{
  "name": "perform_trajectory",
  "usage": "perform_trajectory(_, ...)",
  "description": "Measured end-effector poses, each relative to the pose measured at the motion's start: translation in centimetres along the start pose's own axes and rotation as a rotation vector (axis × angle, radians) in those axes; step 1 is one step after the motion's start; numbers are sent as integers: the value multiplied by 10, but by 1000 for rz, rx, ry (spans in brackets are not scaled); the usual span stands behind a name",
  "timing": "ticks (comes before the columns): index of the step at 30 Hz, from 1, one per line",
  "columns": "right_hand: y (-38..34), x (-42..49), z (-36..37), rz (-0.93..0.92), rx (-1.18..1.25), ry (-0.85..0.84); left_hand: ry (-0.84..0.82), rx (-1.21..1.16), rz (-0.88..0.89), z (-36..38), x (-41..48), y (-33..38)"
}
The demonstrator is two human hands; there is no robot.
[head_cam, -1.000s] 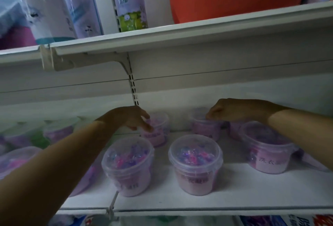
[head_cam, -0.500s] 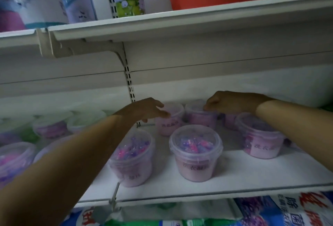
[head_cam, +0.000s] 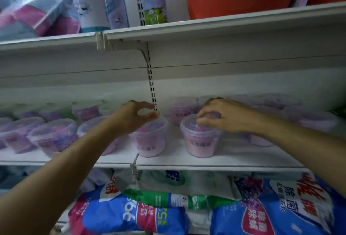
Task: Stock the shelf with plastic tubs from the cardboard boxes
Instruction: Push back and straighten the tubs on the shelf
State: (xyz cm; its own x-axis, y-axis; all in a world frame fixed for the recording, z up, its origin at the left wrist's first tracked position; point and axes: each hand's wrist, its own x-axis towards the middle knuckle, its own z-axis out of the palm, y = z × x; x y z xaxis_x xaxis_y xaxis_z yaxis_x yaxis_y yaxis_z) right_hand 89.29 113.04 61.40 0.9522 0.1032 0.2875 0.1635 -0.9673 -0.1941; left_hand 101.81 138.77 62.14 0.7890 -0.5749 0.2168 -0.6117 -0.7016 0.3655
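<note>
On the white shelf (head_cam: 234, 157), both arms reach forward, hands apart. The right hand (head_cam: 225, 116), palm down, curls its fingers over the right tub (head_cam: 200, 141), gripping its lid. The left hand (head_cam: 133, 117) arches thumb and forefinger over the left tub (head_cam: 150, 141); I cannot tell whether it grips.

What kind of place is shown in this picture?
Most likely a shop aisle for laundry goods: white metal shelving on a slotted upright, rows of identical pink lidded tubs, and printed detergent bags stacked below.
</note>
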Motion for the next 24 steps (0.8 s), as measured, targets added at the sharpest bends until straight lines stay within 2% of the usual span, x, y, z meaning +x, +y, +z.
perform_trajectory(5,-14,-21,12,-11,-202,-50,-139,61,-117,5,-19,0)
perform_trajectory(10,-10,-33,16,7,-240,19,-91,14,-146,14,-15,6)
perform_trajectory(16,-4,-40,12,-39,-601,-44,-55,-53,-80,38,-4,36)
perform_trajectory(24,29,-36,11,52,-554,-41,-60,-111,-14,48,14,51)
